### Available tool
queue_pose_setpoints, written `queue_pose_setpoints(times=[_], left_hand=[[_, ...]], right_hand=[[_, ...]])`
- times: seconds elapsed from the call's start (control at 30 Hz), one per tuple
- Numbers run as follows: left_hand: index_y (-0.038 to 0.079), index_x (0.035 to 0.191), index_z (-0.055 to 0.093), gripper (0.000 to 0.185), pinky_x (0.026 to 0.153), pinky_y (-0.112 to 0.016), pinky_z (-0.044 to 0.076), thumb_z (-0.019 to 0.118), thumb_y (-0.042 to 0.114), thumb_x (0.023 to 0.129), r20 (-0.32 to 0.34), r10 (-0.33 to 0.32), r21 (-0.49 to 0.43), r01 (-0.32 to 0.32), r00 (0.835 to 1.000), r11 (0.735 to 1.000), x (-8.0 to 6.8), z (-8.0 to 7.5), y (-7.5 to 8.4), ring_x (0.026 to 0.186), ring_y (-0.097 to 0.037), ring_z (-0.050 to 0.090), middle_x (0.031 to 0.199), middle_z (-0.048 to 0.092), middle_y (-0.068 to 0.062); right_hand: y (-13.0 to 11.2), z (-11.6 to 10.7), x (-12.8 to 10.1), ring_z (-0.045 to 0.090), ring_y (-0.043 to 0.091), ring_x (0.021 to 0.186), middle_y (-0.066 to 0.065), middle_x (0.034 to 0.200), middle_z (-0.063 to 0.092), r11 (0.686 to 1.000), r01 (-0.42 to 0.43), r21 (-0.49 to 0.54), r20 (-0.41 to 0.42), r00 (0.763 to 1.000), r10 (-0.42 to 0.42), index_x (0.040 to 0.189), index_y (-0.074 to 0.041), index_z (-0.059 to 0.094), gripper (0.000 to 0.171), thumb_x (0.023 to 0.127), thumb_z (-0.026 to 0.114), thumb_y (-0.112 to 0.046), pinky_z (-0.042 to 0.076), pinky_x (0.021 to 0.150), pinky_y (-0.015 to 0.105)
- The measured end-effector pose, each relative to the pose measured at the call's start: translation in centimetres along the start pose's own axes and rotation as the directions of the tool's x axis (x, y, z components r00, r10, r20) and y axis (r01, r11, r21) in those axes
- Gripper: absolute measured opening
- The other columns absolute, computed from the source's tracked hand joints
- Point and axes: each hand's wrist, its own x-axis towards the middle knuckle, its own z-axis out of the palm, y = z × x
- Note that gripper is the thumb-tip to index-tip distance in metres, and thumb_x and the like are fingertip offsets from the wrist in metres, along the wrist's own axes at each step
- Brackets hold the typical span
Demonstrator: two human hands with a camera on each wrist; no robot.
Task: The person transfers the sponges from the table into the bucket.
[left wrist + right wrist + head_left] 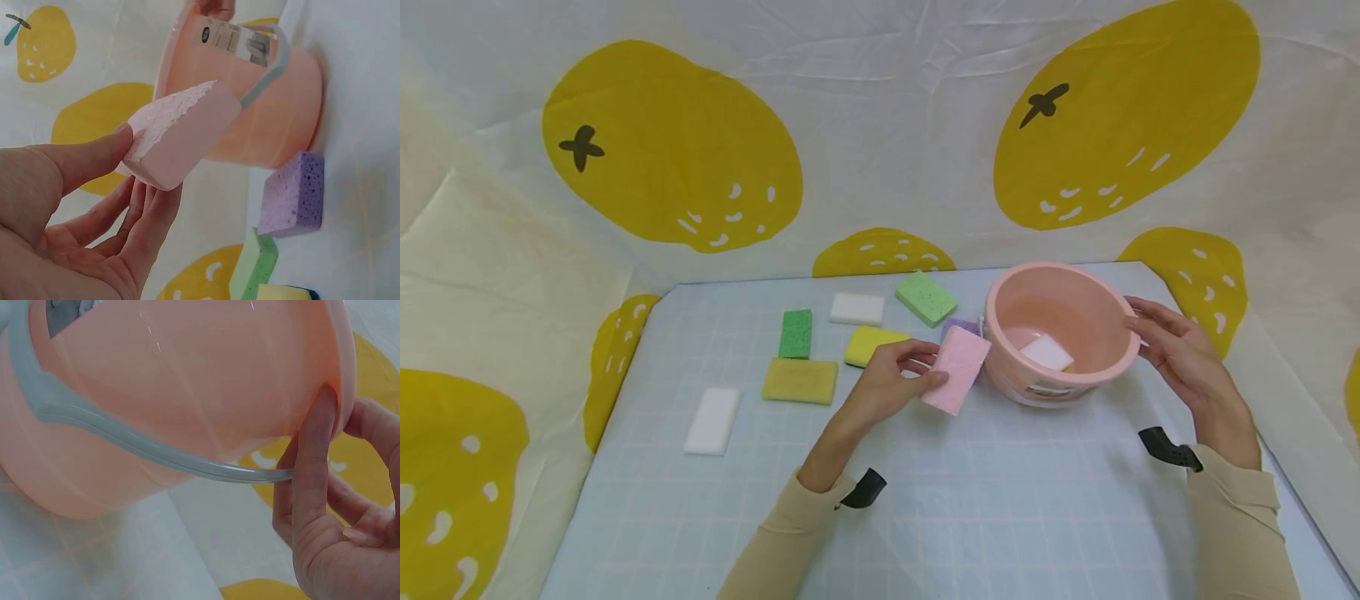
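Note:
My left hand [891,379] pinches a pink sponge [956,369] between thumb and fingers, lifted just left of a pink bucket [1101,362]. In the left wrist view the pink sponge [178,136] is held in front of the bucket [281,106], which carries a label and a grey handle [265,75]. My right hand [1176,350] grips the bucket's right rim and tilts it toward me. The thumb [315,456] presses the bucket's wall [187,387] under the rim, the fingers reach over it. A white sponge [1047,352] lies inside the bucket.
On the pale blue gridded mat [925,500] lie a purple sponge [958,327], two green sponges [925,297] [795,332], a yellow one [871,343], an olive one [800,381] and two white ones [857,307] [712,420]. A lemon-print cloth [880,125] hangs behind.

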Motion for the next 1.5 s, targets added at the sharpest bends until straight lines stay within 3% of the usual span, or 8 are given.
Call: queue_pose_setpoints(times=[0.27,0.77,1.23,1.5], left_hand=[[0.007,0.128,0.069,0.041,0.08,-0.027,0.058,0.08,0.02,0.092,-0.009,0.088,-0.002,-0.088,0.996,0.996,1.1,0.0,2.3,0.099,-0.016,0.067,0.117,0.071,-0.002],[0.007,0.13,0.069,0.04,0.077,-0.026,0.057,0.078,0.019,0.093,0.017,0.179,-0.011,-0.179,0.984,0.984,3.8,0.6,6.1,0.101,-0.017,0.066,0.116,0.071,-0.005],[0.004,0.126,0.071,0.036,0.076,-0.022,0.057,0.077,0.015,0.093,0.001,0.215,0.017,-0.215,0.977,0.977,6.9,2.0,8.1,0.094,-0.015,0.069,0.109,0.074,-0.007],[0.003,0.13,0.07,0.038,0.075,-0.019,0.055,0.076,0.015,0.094,0.027,0.194,0.025,-0.194,0.981,0.981,8.5,3.0,8.7,0.092,-0.014,0.067,0.109,0.073,-0.008]], right_hand=[[0.0,0.0,0.0,0.069,0.005,0.1,-0.013,0.122,0.067,1.0,0.006,-0.003,0.003,1.0,-0.006,0.134,-0.022,0.069,0.034,0.101,0.067,-0.016,0.057,0.081,0.018],[0.0,0.1,0.0,0.069,0.004,0.102,-0.015,0.128,0.064,0.999,0.015,-0.044,-0.008,1.0,-0.015,0.138,-0.023,0.066,0.04,0.099,0.069,-0.018,0.054,0.086,0.016],[0.2,0.2,0.2,0.069,0.005,0.102,-0.013,0.128,0.065,0.999,0.037,-0.01,0.011,0.999,-0.037,0.136,-0.021,0.068,0.037,0.1,0.067,-0.015,0.055,0.086,0.017],[0.3,0.1,0.2,0.068,0.004,0.103,-0.014,0.126,0.066,1.0,0.028,-0.01,0.002,1.0,-0.028,0.136,-0.022,0.068,0.036,0.1,0.067,-0.015,0.055,0.085,0.017]])
